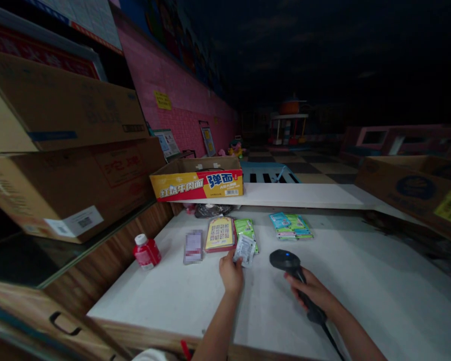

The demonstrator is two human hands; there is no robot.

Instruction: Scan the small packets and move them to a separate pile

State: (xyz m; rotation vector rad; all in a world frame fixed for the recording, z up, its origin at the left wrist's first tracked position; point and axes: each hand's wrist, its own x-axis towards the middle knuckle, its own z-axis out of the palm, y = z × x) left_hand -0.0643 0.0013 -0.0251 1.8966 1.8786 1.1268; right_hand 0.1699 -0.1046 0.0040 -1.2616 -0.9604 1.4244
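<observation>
My left hand (232, 275) pinches the lower edge of a small silvery sachet (245, 249) above the white table. Wrapped around the handle of a black barcode scanner (285, 259) is my right hand (311, 291); a blue light glows on the scanner's head, and its cable runs down towards me. Just beyond the sachet lie green packets (248, 228), partly covered by it. A yellow printed booklet or card stack (220, 233) is left of them. Further right, behind the scanner, sits another pile of green and blue packets (291, 226).
A red bottle with a white cap (147, 252) and a phone-like flat object (193, 246) stand at left on the white table (165, 291). An open noodle carton (199, 185) rests on the raised shelf (304, 194). Large cardboard boxes (75, 185) are stacked left; another carton (409, 188) stands right.
</observation>
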